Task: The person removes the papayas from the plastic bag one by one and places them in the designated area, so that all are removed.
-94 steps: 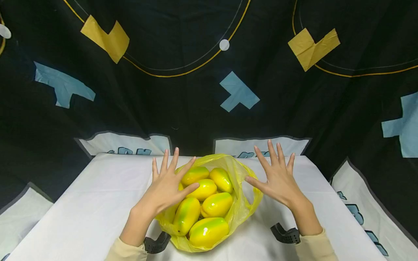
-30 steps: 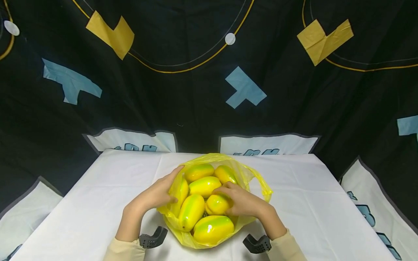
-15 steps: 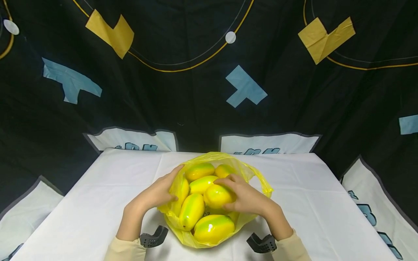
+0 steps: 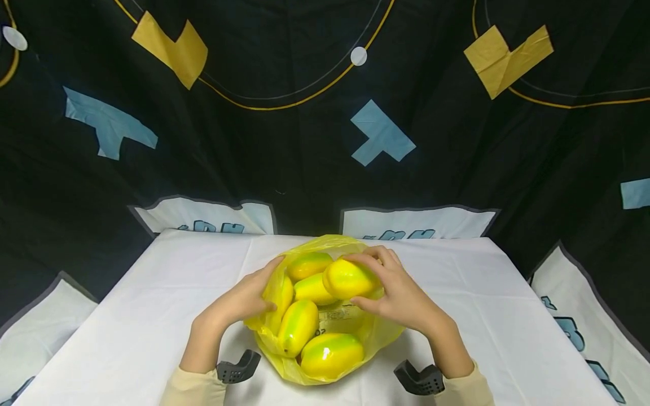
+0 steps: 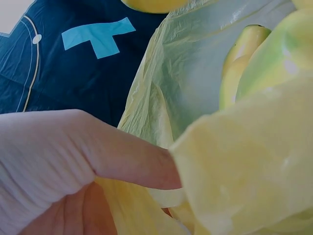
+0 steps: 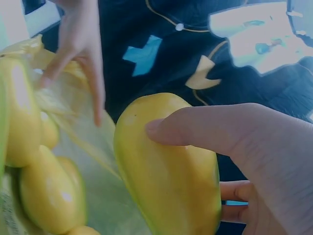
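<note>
Gripping fruit (image 4: 347,279), right hand (image 4: 402,293) over bag (image 4: 380,336)

"What am I holding?"
"A glossy yellow oval fruit (image 4: 349,279), in my right grip (image 4: 403,293), at the mouth of an open, translucent yellow plastic bag (image 4: 378,341); green-streaked yellow oval fruits (image 4: 298,328) lie inside."

White table (image 4: 152,293); dark curtain (image 4: 284,169) behind, bearing blue patches (image 4: 383,135), gold patches (image 4: 181,61).

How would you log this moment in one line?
right hand: holds one fruit; left hand: holds bag at edge; bag: open on table, other fruit inside
</note>
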`<action>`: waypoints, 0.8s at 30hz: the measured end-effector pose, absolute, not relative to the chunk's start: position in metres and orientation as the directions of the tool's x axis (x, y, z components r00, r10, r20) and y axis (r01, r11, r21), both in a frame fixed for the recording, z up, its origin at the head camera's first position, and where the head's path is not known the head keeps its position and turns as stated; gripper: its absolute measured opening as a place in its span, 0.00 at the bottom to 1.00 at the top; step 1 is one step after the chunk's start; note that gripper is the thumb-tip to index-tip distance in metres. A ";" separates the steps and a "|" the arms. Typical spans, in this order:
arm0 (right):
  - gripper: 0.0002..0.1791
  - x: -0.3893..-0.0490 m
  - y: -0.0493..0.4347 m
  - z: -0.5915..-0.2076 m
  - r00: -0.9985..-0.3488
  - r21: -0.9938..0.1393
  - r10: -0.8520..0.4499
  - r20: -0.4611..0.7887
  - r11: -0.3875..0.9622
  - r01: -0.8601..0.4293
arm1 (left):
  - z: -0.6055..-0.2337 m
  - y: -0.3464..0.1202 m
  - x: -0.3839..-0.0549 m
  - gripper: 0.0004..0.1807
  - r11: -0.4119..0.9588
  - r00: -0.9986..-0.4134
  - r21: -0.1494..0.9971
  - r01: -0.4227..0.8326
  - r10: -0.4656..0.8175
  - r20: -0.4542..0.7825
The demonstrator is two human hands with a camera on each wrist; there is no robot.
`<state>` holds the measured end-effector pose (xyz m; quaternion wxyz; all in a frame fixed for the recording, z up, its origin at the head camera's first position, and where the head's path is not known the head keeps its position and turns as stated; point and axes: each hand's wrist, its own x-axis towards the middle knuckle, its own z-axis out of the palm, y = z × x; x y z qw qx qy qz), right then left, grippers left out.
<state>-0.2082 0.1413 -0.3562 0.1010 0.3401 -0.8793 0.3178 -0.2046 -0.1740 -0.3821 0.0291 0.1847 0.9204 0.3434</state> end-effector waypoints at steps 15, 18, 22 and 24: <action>0.38 -0.216 0.163 -0.352 -0.801 -0.481 -0.288 0.524 0.676 -0.558 | -0.382 -0.174 -0.203 0.48 0.705 -0.923 0.621 0.343 0.375 0.084; 0.38 -0.218 0.164 -0.354 -0.807 -0.487 -0.245 0.538 0.691 -0.534 | -0.382 -0.174 -0.203 0.48 0.702 -0.925 0.629 0.335 0.372 0.078; 0.39 -0.221 0.166 -0.354 -0.816 -0.519 -0.178 0.550 0.692 -0.501 | -0.382 -0.174 -0.203 0.48 0.703 -0.929 0.632 0.326 0.363 0.076; 0.38 -0.222 0.168 -0.354 -0.823 -0.538 -0.144 0.549 0.693 -0.480 | -0.382 -0.173 -0.203 0.48 0.701 -0.931 0.637 0.322 0.358 0.076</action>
